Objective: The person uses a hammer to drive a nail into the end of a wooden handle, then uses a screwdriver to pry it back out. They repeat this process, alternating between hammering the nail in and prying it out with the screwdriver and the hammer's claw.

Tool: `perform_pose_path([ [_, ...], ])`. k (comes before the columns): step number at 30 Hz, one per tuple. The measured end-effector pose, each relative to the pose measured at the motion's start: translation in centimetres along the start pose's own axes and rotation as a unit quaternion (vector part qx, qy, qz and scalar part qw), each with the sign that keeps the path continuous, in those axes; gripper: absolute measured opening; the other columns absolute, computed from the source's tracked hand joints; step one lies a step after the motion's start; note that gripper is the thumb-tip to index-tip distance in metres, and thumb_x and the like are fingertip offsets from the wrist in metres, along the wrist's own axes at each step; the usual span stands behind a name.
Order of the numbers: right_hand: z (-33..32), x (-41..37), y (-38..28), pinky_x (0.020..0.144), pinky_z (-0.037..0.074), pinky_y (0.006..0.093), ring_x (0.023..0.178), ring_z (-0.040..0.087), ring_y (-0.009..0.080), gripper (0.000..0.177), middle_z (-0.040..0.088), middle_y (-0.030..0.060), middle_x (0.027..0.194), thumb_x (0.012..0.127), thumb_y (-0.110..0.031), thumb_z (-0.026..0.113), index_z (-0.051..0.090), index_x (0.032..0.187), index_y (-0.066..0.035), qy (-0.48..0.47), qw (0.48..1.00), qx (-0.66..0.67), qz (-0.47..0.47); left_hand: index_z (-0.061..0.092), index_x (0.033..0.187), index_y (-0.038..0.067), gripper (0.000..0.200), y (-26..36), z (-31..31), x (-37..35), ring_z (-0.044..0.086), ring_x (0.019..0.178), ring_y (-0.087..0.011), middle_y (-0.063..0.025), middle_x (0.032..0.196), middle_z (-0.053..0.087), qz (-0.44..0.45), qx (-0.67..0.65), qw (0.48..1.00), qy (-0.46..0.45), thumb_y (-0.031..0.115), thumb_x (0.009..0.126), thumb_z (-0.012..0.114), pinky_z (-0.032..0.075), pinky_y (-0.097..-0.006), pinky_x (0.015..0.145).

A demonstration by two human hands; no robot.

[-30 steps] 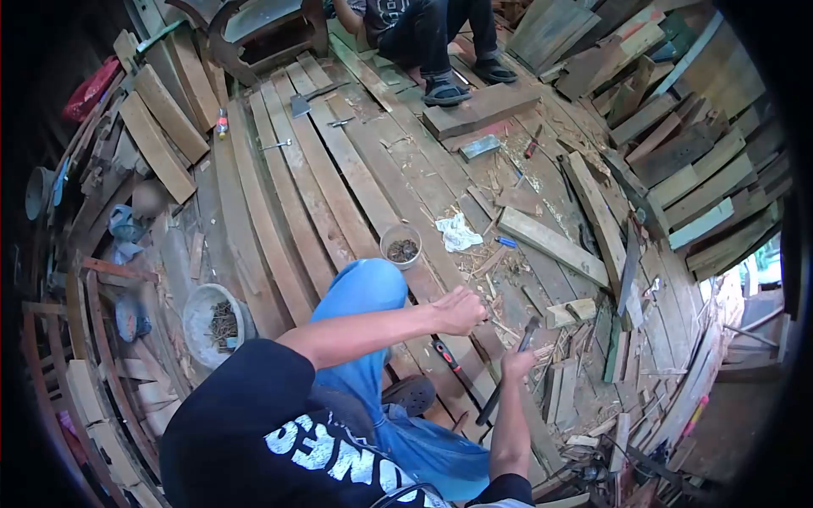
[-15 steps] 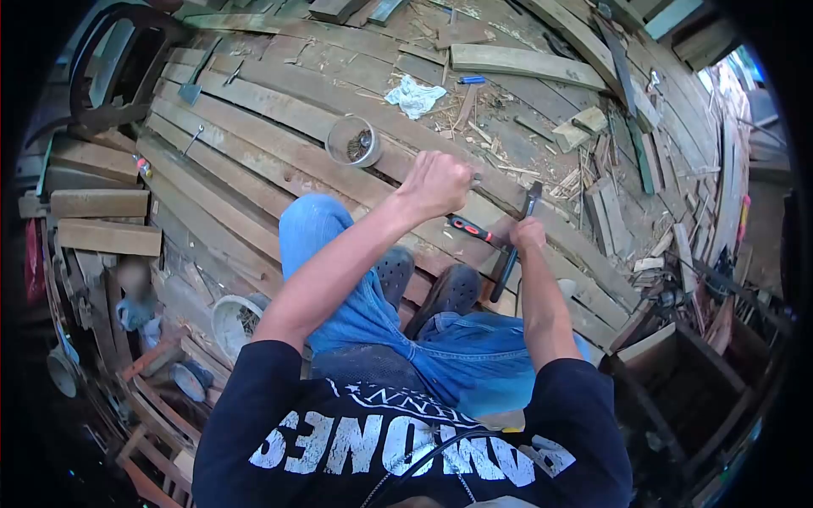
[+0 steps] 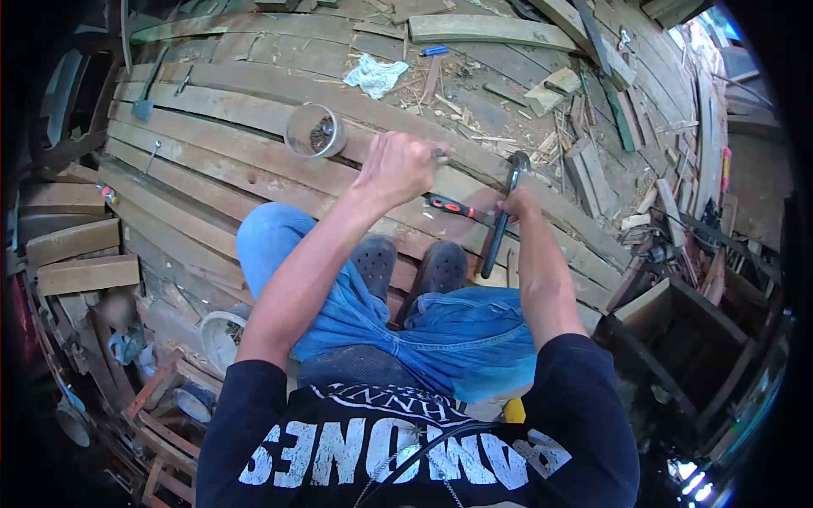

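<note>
My left hand (image 3: 395, 171) is a closed fist above the planks, with a small grey metal end poking out by the thumb; the rest of that object is hidden. My right hand (image 3: 520, 203) grips a hammer (image 3: 494, 245), its dark handle pointing back toward me and its head beyond my fingers. Between the hands, a tool with a red-and-black handle (image 3: 453, 206) lies on the wooden planks (image 3: 229, 142), its far end passing under the hammer. Beyond my left fist stands a clear plastic tub (image 3: 336, 135) with small dark pieces in it, probably nails.
A white rag (image 3: 375, 76), a blue lighter-like object (image 3: 434, 51) and wood splinters lie on the boards ahead. A long beam (image 3: 495, 32) rests farther back. Wood offcuts and an open wooden box (image 3: 677, 339) are at right. A white bucket (image 3: 222, 339) stands at left.
The view has shifted, so the surroundings appear farther left and slightly higher. The hammer head has swung up and away from me. Both hands keep their grips.
</note>
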State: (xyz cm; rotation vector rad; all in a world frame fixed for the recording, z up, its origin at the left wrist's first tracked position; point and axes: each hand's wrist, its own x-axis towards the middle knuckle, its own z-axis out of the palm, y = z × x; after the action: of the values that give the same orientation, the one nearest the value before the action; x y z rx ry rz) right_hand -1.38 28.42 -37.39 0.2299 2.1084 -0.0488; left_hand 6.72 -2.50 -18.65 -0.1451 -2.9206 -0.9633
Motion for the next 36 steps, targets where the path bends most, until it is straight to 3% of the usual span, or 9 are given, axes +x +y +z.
perform_pose_path([
  [2,0.3,0.7,0.1,0.048,0.056,0.0361,0.057,0.069,0.0231,0.033,0.069,0.0113,0.073,0.08,-0.033,0.076,0.071,0.079,0.0,-0.035,0.999,0.036,0.002,0.076,0.09,0.012,0.016,0.5,-0.3,-0.4,0.067,0.069,-0.0317,-0.0129,0.08,0.07,0.007,-0.011,1.0,0.004,0.008,0.076,0.068,0.053,-0.0404,0.06],
  [7,1.2,2.0,0.4,0.048,0.054,0.0381,0.061,0.069,0.0225,0.04,0.067,0.0093,0.073,0.08,-0.042,0.075,0.072,0.082,-0.002,-0.049,0.998,0.028,0.029,0.076,0.088,0.014,0.019,0.1,-0.5,-0.4,0.067,0.063,-0.0327,-0.0147,0.069,0.067,0.037,-0.02,0.998,0.047,0.009,0.077,0.061,0.052,-0.0435,0.055],
  [10,-0.6,-0.8,-0.4,0.061,0.057,0.0395,0.077,0.071,0.0219,0.056,0.07,0.0101,0.084,0.073,-0.058,0.076,0.072,0.085,-0.003,-0.064,0.996,0.044,0.054,0.076,0.089,0.011,0.015,0.2,-0.6,-0.1,0.068,0.07,-0.0314,-0.0141,0.079,0.07,0.008,-0.003,1.0,-0.005,0.009,0.075,0.071,0.054,-0.0395,0.061],
  [12,-2.4,-4.4,-2.3,0.079,0.055,0.039,0.095,0.069,0.0214,0.074,0.071,0.011,0.097,0.064,-0.071,0.075,0.072,0.097,-0.005,0.078,0.994,-0.055,0.06,0.075,0.09,0.012,0.016,-0.2,-0.4,0.0,0.068,0.07,-0.0315,-0.014,0.08,0.07,0.014,0.004,1.0,0.012,0.01,0.075,0.072,0.054,-0.0393,0.062],
  [15,-4.2,-6.6,-5.6,0.089,0.051,0.0405,0.105,0.065,0.029,0.092,0.067,0.0143,0.115,0.056,-0.072,0.078,0.064,0.121,-0.009,0.032,0.978,-0.15,-0.143,0.075,0.09,0.011,0.016,0.1,-0.6,0.4,0.068,0.07,-0.0315,-0.0139,0.08,0.07,-0.003,-0.005,1.0,-0.002,0.01,0.074,0.072,0.054,-0.0394,0.062],
  [19,-3.8,-8.5,-11.9,0.084,0.052,0.0431,0.099,0.065,0.0357,0.072,0.069,0.0167,0.103,0.058,-0.047,0.088,0.065,0.114,-0.009,0.215,0.932,-0.04,-0.289,0.075,0.089,0.01,0.015,0.2,-0.4,0.8,0.068,0.07,-0.0314,-0.0139,0.08,0.07,0.003,0.037,0.999,-0.025,0.009,0.075,0.071,0.054,-0.0394,0.061],
  [22,-3.9,-8.7,-13.9,0.084,0.053,0.0435,0.097,0.065,0.0349,0.066,0.07,0.0151,0.1,0.062,-0.044,0.086,0.064,0.118,-0.018,0.14,0.904,-0.014,-0.404,0.076,0.089,0.01,0.016,-0.1,-0.5,0.6,0.068,0.07,-0.0313,-0.0145,0.081,0.07,0.022,0.01,1.0,-0.01,0.008,0.075,0.069,0.054,-0.0397,0.061],
  [23,-3.5,-8.5,-13.8,0.08,0.053,0.0442,0.09,0.066,0.035,0.051,0.07,0.0146,0.09,0.067,-0.038,0.084,0.069,0.11,-0.016,0.17,0.871,-0.05,-0.458,0.076,0.09,0.01,0.017,-0.3,-0.7,0.6,0.068,0.07,-0.0314,-0.0146,0.082,0.071,0.016,0.007,1.0,-0.005,0.007,0.074,0.069,0.055,-0.0397,0.061],
  [36,-2.5,-7.9,-13.0,0.069,0.053,0.0449,0.078,0.065,0.0391,0.025,0.067,0.0198,0.079,0.078,-0.018,0.071,0.071,0.102,-0.012,0.234,0.826,0.119,-0.499,0.075,0.092,0.012,0.024,0.5,-0.8,2.3,0.068,0.071,-0.03,-0.0123,0.082,0.071,0.059,-0.02,0.998,0.029,0.005,0.07,0.069,0.055,-0.0383,0.061],
])
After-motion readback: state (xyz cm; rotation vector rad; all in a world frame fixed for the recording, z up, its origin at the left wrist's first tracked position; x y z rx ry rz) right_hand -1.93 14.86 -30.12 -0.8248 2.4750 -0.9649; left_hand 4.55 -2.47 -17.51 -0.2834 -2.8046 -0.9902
